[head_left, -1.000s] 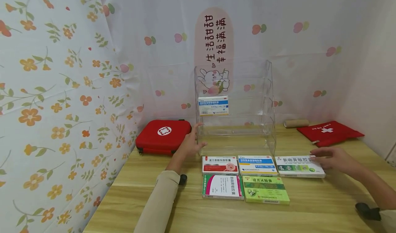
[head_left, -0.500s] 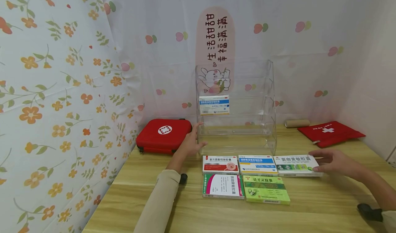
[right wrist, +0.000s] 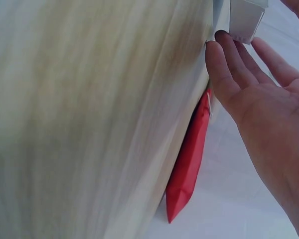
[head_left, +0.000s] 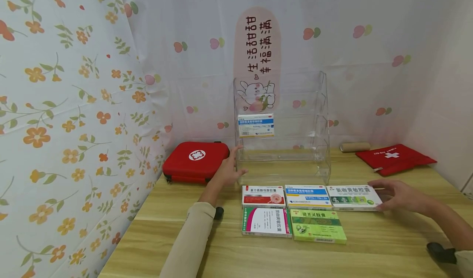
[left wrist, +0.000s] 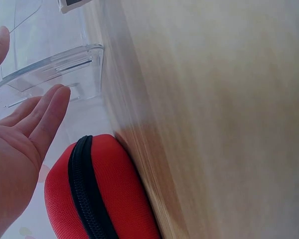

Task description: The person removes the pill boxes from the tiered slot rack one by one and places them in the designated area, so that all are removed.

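A clear tiered display rack (head_left: 281, 158) stands at the back; one blue-and-white medicine box (head_left: 256, 127) leans in its left side. My left hand (head_left: 225, 173) rests against the rack's lower left side, fingers straight and thumb apart in the left wrist view. My right hand (head_left: 402, 198) holds the right end of a white-and-green medicine box (head_left: 351, 196), thumb at the front corner, fingers at the back edge. To its left lie a blue-and-white box (head_left: 307, 196) and a red-and-white box (head_left: 263, 196). A pink-edged white box (head_left: 267, 222) and a green box (head_left: 317, 225) lie nearer.
Left of the rack sits a red zippered first-aid case (head_left: 196, 159). A flat red first-aid pouch (head_left: 395, 159) and a tan cylinder (head_left: 354, 147) lie at the right back. The wooden table (head_left: 258, 257) meets a patterned curtain (head_left: 81, 105) at the left.
The white-and-green box has slid slightly left, closer against the blue-and-white box. My right thumb has shifted from its top face to its front corner. The left hand stays in place.
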{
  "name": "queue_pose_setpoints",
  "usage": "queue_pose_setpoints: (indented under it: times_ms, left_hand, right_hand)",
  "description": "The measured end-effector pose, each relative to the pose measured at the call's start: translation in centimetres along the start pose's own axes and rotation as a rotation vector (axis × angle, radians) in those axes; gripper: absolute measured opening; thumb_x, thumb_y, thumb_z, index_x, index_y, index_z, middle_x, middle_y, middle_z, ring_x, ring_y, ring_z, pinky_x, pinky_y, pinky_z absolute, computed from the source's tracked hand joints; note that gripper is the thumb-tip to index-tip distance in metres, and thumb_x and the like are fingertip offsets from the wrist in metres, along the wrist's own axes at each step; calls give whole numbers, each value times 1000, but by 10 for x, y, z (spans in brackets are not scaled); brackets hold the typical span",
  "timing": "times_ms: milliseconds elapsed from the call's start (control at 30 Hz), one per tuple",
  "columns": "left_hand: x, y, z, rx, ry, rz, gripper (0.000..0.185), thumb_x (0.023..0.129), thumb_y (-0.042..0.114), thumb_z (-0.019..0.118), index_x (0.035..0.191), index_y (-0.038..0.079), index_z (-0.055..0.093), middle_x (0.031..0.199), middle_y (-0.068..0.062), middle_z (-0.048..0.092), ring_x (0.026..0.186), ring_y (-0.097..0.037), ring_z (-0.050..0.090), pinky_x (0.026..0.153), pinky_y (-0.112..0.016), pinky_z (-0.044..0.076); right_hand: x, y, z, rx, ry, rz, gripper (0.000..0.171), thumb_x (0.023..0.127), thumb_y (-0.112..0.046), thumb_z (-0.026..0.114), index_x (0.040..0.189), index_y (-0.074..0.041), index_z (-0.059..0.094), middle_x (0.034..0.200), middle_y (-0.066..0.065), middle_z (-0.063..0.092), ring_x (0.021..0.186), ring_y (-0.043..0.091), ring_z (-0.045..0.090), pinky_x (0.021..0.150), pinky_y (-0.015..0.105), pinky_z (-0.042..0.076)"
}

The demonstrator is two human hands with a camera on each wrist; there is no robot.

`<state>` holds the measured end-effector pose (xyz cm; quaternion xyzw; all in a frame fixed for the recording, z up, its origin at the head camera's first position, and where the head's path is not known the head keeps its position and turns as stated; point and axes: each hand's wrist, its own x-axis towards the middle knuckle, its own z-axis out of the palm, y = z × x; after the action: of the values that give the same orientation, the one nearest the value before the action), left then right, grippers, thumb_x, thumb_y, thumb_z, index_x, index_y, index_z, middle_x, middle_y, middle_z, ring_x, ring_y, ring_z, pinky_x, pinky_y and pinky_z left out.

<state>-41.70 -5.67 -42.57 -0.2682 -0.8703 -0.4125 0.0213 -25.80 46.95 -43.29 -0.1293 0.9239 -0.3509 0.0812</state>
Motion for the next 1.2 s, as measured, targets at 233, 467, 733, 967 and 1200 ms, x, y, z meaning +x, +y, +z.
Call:
queue_pose_setpoints:
  times_ms: [233, 467, 733, 967, 1200]
  left_hand:
    - [-1, -2, 0, -4, 2, 13, 85, 91, 13, 73, 153, 26, 16, 135, -23, 55, 120, -39, 58, 97, -54, 47]
    - [-2, -1, -1, 6, 4, 12, 84, 91, 14, 73, 152, 26, 16, 131, -24, 56, 118, -39, 58, 97, -54, 48]
    - [-3, 0, -1, 23, 14, 6, 85, 91, 16, 73, 152, 27, 16, 129, -22, 59, 115, -36, 60, 97, -53, 48]
    - [-2, 0, 0, 18, 24, 0, 85, 91, 15, 73, 152, 29, 16, 134, -23, 55, 118, -38, 58, 98, -56, 47]
    - [0, -3, 3, 11, 25, -2, 85, 90, 13, 73, 151, 31, 17, 131, -25, 57, 115, -40, 59, 97, -55, 46]
  right_hand:
    - [2, -1, 0, -59, -7, -53, 75, 78, -20, 82, 136, 11, 46, 131, 33, 54, 109, 33, 61, 79, 21, 51]
    - [4, 1, 0, -67, -15, -48, 71, 80, -20, 81, 136, 9, 49, 131, 29, 56, 106, -3, 56, 80, 21, 50]
    - [3, 0, 0, -101, 14, -35, 75, 78, -23, 82, 137, 9, 48, 132, 31, 55, 113, 41, 59, 83, 32, 54]
    - [2, -6, 0, -109, 154, 14, 72, 86, -24, 77, 139, 10, 42, 137, 39, 45, 114, 55, 53, 78, 55, 55]
    - [7, -24, 6, -75, 263, -27, 61, 90, -21, 73, 138, 6, 47, 136, 35, 48, 111, 53, 57, 71, 30, 57]
